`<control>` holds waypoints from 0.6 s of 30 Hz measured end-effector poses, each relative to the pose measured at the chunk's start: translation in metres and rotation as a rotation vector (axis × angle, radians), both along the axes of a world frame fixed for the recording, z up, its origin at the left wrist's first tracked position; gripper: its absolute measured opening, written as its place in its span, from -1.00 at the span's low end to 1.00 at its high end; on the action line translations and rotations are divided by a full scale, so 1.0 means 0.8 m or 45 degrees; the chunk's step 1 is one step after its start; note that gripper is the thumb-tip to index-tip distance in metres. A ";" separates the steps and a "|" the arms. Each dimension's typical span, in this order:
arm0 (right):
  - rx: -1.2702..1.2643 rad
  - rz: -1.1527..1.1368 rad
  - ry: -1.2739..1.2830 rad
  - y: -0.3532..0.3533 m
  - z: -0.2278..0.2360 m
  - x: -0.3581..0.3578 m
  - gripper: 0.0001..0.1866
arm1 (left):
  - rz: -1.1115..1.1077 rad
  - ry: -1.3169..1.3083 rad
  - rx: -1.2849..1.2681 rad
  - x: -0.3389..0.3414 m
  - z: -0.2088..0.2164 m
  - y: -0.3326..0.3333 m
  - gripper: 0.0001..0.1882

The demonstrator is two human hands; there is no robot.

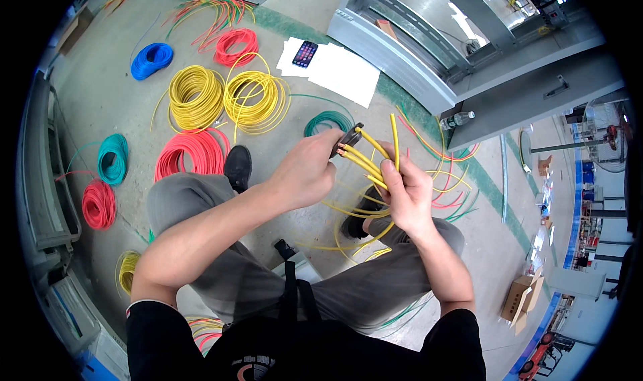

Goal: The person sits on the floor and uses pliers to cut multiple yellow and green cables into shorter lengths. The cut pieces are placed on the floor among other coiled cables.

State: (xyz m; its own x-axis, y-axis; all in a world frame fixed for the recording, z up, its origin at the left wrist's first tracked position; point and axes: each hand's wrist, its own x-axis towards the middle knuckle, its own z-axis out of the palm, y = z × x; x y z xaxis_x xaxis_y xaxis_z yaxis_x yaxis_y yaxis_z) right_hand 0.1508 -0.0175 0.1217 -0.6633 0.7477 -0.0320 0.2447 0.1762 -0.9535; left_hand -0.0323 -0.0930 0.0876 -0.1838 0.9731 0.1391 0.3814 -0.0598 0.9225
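Note:
My left hand (309, 170) is closed around a dark hand tool that looks like pliers (349, 138); its handles are mostly hidden by the fingers. Its jaws are at the tip of one yellow wire. Several yellow wires (365, 161) are gripped between the thumb and fingers of my right hand (407, 192). Bare copper shows at some of their ends, close beside the tool. One thicker-looking yellow length (394, 136) sticks up above the right hand. Below, the wires curve down in loops between my knees.
On the floor ahead lie yellow coils (196, 98), a red coil (190, 154), a blue coil (152, 60) and a green coil (328, 122). A phone (305, 54) rests on white paper (348, 76). A grey metal cabinet frame (402, 59) stands at the far right, near a plastic bottle (457, 119).

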 end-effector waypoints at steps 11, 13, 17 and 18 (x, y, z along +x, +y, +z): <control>-0.309 0.039 0.115 0.000 -0.005 -0.005 -0.64 | 0.040 -0.041 -0.014 0.003 -0.001 -0.001 -0.70; -0.335 0.043 0.133 0.004 -0.009 -0.001 -0.65 | 0.030 -0.021 -0.085 0.004 0.007 -0.002 -0.73; -0.338 0.075 0.121 0.010 -0.001 0.003 -0.65 | 0.144 0.189 0.038 0.012 0.003 -0.001 -0.75; -0.350 0.099 0.120 0.010 0.001 0.003 -0.65 | 0.208 0.275 0.107 0.014 -0.002 -0.002 -0.75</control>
